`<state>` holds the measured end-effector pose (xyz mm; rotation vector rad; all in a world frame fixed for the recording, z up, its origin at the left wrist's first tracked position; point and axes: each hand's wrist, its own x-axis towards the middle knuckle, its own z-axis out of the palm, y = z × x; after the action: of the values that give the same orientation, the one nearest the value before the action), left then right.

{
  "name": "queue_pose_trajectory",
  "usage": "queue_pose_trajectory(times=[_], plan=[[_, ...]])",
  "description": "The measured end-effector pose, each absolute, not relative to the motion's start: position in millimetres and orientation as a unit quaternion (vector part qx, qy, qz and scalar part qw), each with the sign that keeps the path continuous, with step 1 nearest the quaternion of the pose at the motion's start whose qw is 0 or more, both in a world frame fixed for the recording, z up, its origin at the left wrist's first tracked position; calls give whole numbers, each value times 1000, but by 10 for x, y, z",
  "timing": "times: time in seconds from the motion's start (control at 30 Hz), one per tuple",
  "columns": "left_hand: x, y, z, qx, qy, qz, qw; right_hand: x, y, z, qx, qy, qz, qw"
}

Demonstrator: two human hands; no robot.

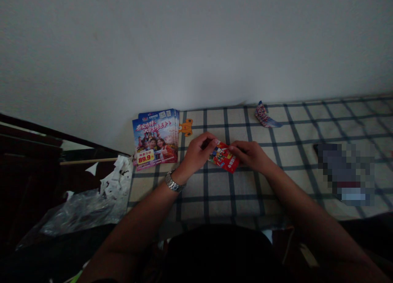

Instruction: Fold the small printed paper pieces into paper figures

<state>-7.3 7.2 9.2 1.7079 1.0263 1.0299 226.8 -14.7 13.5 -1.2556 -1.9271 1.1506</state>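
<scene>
Clearly, our left hand and right hand, equally near, pinch one small red printed packet at frame centre, fingers clamped on its upper-left end and right edge, its long axis sloping to lower right. We count also one blue-pink paper flyer stack at left, one crumpled blue-red paper right of centre.

Colours and patterns before you
Your printed card is red with multicoloured artwork; your flyer stack, blue and pink with a yellow price patch; the cloth, off-white, checked dark blue; your wristwatch, silver; the bear figure, orange.
</scene>
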Motion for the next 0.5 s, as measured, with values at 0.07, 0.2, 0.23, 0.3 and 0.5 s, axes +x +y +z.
queue_pose_trajectory(times=[0.07, 0.2, 0.23, 0.3, 0.5], plan=[[-71, 74, 84, 685, 414, 416, 432, 2278, -145, 139, -473, -721, 423, 278], [-75, 74, 66, 686, 419, 408, 432, 2280, -130, 145, -474, -734, 403, 271], [-76, 73, 60, 686, 419, 406, 435, 2278, -126, 147, -471, -738, 401, 270], [-72, 66, 49, 690, 413, 399, 442, 2273, -122, 151, -458, -744, 404, 270], [-25, 9, 62, 725, 380, 351, 453, 2257, -140, 121, -446, -716, 446, 299]])
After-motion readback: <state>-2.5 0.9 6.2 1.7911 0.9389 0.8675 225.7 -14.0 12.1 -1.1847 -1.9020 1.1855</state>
